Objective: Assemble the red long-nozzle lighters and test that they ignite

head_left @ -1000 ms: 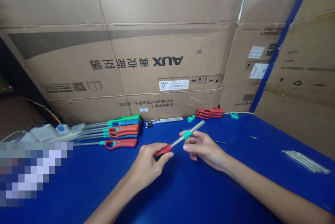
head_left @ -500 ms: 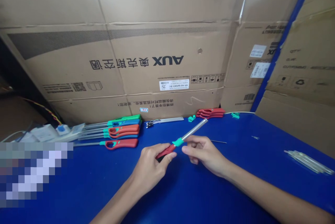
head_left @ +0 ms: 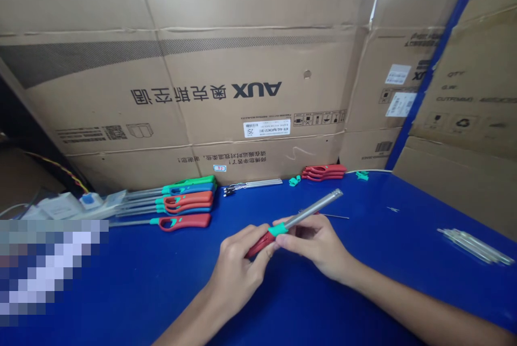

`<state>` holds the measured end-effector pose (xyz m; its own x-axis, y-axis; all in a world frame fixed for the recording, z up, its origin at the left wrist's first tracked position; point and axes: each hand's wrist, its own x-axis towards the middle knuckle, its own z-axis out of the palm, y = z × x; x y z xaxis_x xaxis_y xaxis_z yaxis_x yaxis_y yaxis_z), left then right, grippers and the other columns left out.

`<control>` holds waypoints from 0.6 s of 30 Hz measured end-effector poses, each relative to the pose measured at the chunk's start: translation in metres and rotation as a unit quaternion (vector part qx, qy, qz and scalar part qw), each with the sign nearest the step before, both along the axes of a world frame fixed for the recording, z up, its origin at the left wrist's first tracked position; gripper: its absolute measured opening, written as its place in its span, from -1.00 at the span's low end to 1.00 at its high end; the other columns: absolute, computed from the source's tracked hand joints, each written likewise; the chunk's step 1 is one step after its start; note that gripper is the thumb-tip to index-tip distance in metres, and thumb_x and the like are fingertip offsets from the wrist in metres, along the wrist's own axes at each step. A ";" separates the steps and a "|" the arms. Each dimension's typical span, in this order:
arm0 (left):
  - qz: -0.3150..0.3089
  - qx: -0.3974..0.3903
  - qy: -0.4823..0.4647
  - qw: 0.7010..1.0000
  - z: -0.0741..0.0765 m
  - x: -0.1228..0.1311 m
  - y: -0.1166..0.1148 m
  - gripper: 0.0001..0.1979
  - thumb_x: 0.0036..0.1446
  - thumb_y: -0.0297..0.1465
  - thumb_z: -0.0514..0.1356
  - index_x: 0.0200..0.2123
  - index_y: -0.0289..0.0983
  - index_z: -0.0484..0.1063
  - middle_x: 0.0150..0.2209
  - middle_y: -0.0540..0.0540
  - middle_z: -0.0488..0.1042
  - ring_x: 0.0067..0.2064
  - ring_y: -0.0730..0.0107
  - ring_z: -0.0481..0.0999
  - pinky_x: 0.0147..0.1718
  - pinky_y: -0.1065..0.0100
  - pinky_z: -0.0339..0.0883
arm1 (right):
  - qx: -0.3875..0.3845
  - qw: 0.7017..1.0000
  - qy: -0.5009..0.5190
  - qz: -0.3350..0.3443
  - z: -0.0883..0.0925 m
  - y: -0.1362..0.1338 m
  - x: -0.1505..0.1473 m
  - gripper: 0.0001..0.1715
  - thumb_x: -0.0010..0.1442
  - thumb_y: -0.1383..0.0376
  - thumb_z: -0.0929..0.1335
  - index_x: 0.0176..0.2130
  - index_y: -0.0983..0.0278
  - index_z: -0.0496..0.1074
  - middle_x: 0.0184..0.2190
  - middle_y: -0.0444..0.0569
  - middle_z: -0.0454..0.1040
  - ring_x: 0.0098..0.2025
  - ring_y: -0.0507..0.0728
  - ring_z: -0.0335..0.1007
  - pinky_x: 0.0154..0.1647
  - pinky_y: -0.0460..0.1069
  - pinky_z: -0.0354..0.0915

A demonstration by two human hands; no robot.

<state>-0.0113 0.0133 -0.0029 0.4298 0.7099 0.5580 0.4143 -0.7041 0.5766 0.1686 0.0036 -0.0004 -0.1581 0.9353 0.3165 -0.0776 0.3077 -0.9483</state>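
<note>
A long-necked gas lighter (head_left: 312, 210) with a red handle, a green collar (head_left: 278, 229) and a silver tube is held above the blue table, the tube slanting up to the right. My left hand (head_left: 240, 262) is closed round the red handle, hiding much of it. At the collar, my right hand (head_left: 321, 246) pinches with the thumb in front and the fingers behind the tube. Past the right fingers, a thin metal rod (head_left: 333, 217) lies on the table.
Finished-looking lighters (head_left: 188, 220) in several colours lie at left. Along the back cardboard (head_left: 210, 136) are silver tubes with wires (head_left: 258, 184), green collars (head_left: 294, 180), red handles (head_left: 323, 172) and more green parts (head_left: 362, 175). Bare tubes (head_left: 476, 246) lie at right, near small pins (head_left: 392, 209).
My right thumb and fingers have closed on the green collar, where they were just beside it. The lighter has turned, its tube tip shifting right and slightly down.
</note>
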 end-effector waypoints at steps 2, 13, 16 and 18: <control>-0.013 0.003 -0.008 1.000 0.001 0.000 -0.001 -0.85 0.24 -0.37 0.15 -0.35 -0.27 0.47 -0.49 0.02 0.41 -0.48 0.51 0.35 -0.45 0.51 0.21 | 0.016 1.000 -0.020 -0.009 0.000 -0.002 0.000 -0.80 -0.03 0.20 0.51 -0.39 0.29 0.60 -0.64 -0.19 0.24 -0.55 -0.04 0.05 -0.52 -0.08 0.03; -0.049 -0.137 -0.034 0.989 0.006 0.001 0.000 -0.78 0.18 -0.25 0.22 -0.31 -0.26 0.57 -0.42 -0.01 0.54 -0.39 0.39 0.45 -0.37 0.45 0.29 | 0.062 0.997 -0.007 0.050 0.003 -0.001 0.005 -0.84 0.08 0.24 0.47 -0.29 0.24 0.60 -0.47 -0.10 0.44 -0.41 0.02 0.28 -0.38 -0.06 0.26; -0.056 -0.196 -0.035 0.978 0.007 0.000 -0.001 -0.75 0.14 -0.21 0.25 -0.23 -0.25 0.59 -0.42 -0.01 0.56 -0.43 0.40 0.44 -0.41 0.44 0.28 | 0.073 0.995 -0.051 0.054 0.004 0.000 0.008 -0.84 0.10 0.26 0.46 -0.26 0.23 0.61 -0.49 -0.13 0.38 -0.44 0.00 0.23 -0.41 -0.08 0.20; -0.055 -0.220 -0.046 0.973 0.008 0.000 -0.001 -0.74 0.09 -0.21 0.28 -0.26 -0.28 0.57 -0.42 -0.03 0.57 -0.45 0.41 0.42 -0.42 0.43 0.28 | 0.087 0.992 -0.077 0.050 0.004 -0.001 0.009 -0.83 0.12 0.26 0.44 -0.23 0.23 0.61 -0.49 -0.13 0.35 -0.44 0.00 0.21 -0.41 -0.08 0.18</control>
<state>-0.0115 0.0121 0.0054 0.4786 0.8417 0.2501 0.2824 -0.4172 0.8638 0.1771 0.0028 0.0034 -0.3069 0.8457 0.4365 0.0257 0.4658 -0.8845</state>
